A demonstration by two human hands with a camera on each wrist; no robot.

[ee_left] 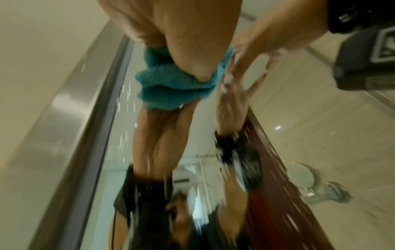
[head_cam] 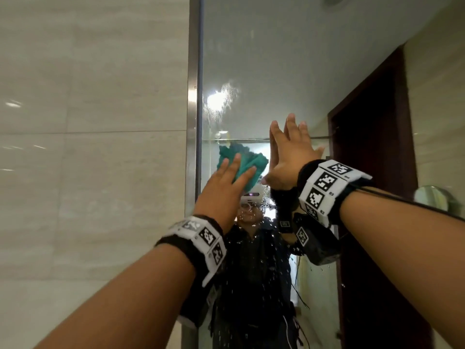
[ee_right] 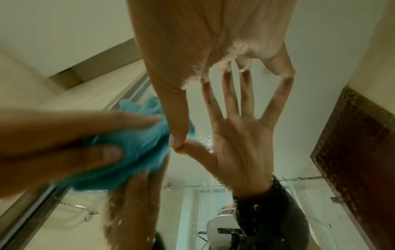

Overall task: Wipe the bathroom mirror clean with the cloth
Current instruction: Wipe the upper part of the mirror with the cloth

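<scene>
The bathroom mirror stands right in front of me, wet with droplets. My left hand presses a teal cloth flat against the glass near the mirror's left edge, fingers straight over it. In the left wrist view the cloth bunches under that hand. Just right of the cloth, my right hand leans on the glass with fingers spread and holds nothing. The right wrist view shows this hand meeting its reflection at the fingertips, with the cloth beside the thumb.
A steel frame edges the mirror on the left, with a tiled wall beyond it. Water drops cling above the cloth and lower down. A dark door shows in the glass; a round mirror hangs at right.
</scene>
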